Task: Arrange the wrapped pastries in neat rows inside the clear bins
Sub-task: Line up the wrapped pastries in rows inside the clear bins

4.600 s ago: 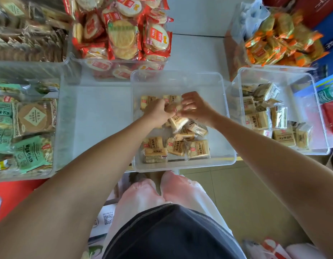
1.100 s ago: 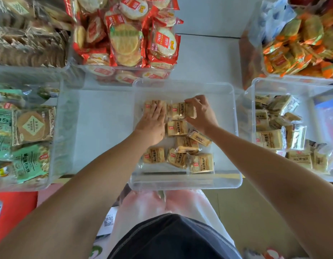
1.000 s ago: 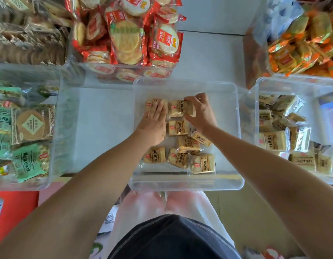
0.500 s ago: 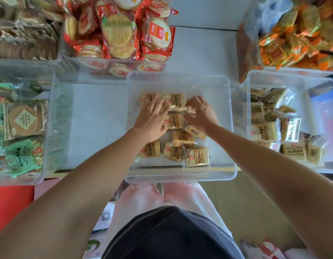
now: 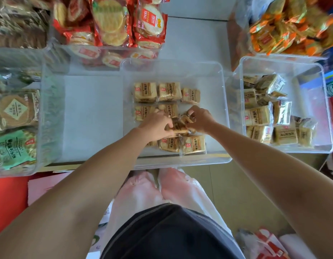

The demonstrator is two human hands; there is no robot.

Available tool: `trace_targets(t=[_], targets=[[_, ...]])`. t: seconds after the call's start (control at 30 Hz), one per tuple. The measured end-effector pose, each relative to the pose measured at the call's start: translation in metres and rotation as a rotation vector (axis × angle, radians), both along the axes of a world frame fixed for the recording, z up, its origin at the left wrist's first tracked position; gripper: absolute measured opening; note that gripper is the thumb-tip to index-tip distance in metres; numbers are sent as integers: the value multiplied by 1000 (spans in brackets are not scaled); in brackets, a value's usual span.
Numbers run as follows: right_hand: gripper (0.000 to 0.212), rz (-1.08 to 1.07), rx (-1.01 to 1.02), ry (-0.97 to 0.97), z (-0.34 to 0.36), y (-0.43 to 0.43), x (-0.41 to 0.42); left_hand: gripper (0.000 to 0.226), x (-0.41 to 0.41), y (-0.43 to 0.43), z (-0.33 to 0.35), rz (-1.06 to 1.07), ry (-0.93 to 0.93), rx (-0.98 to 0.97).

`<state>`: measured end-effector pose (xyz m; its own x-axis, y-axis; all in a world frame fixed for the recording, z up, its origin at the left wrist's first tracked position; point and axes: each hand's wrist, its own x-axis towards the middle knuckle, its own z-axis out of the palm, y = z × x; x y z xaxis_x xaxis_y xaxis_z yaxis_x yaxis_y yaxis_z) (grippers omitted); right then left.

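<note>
The middle clear bin (image 5: 225,101) holds tan wrapped pastries. Three of them (image 5: 168,91) lie side by side in a far row, and two more (image 5: 143,112) sit in a second row below it. My left hand (image 5: 158,126) grips a wrapped pastry (image 5: 178,128) at the bin's centre. My right hand (image 5: 200,118) pinches another pastry (image 5: 186,118) right beside it. Two pastries (image 5: 182,143) lie near the bin's front wall. The clear bin on the right (image 5: 324,109) holds a loose pile of the same pastries (image 5: 270,116).
A bin of red-wrapped round crackers (image 5: 113,28) stands behind the middle bin. Orange-wrapped snacks (image 5: 288,27) fill a bin at the back right. A bin of green-labelled snacks (image 5: 14,128) is on the left. The white shelf (image 5: 92,116) ends just before my legs.
Both hands pulled back from the far row to the bin's centre and each took hold of a pastry. The far row now lies uncovered.
</note>
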<state>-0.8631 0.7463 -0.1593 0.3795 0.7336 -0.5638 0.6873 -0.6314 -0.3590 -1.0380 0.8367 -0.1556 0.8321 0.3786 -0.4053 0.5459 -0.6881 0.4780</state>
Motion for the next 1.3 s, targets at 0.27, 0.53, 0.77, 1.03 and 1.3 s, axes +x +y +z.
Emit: trace_targets(t=[0.27,0.53,0.77,1.03,1.3], targets=[[55,9,396,161,27,4,-6,54,17,5,21,495,-198,-546],[41,-401,356,688,50,3,0,59,20,24,34,545,-260,-841],[60,-518,366,896,64,2,-3,70,25,23,34,521,-332,-817],[38,-674,430,878,68,6,-15,96,17,33,36,320,-244,-701],[46,-643,424,768,72,5,-22,70,13,35,34,189,-234,-354]])
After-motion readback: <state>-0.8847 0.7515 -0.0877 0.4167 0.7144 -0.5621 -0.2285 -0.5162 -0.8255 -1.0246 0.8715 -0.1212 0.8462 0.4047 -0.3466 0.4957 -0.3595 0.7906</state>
